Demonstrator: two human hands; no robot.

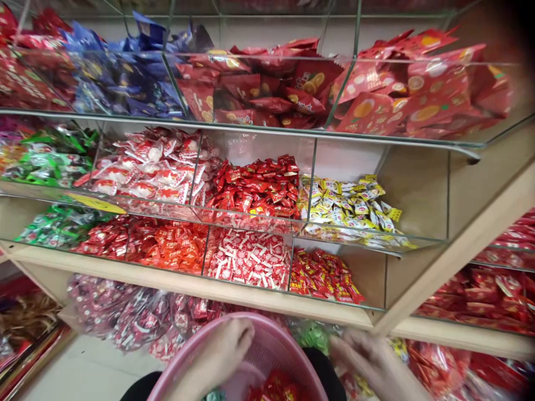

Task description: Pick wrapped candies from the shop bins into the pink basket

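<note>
Red-wrapped candies only partly fill the pink basket, leaving room, the left hand curled over it, right hand blurred beside, any grip unclear

Pink basket — round, open-topped, mesh-walled; red-wrapped sweets — glossy, loose pile low inside.

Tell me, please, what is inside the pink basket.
Red packets and something green show inside the pink basket; the left hand and forearm cover part, and the frame cuts off more.
</note>
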